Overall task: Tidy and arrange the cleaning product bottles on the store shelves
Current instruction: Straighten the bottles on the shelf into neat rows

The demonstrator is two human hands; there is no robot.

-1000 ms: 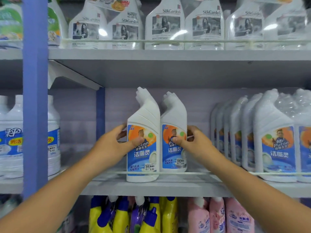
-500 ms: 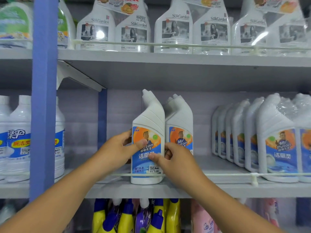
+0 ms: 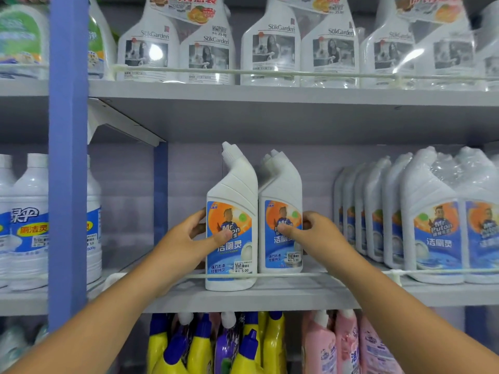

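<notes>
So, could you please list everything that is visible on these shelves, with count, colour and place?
angled-neck bottles: two, white with blue-orange labels, middle shelf centre, side by side
wrapped bottle packs: a row, count unclear, same labels, middle shelf right
round bottles: at least three, white, middle shelf left
SukGarden bottles: several, clear-white, top shelf
yellow bottles: several, blue caps, bottom shelf
pink bottles: about three, bottom shelf right
shelf post: one, blue, left
left hand: grips left centre bottle
right hand: grips right centre bottle

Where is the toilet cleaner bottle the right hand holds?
In the head view, middle shelf, centre: that toilet cleaner bottle stands just right of its twin, gripped by the right hand.
</notes>
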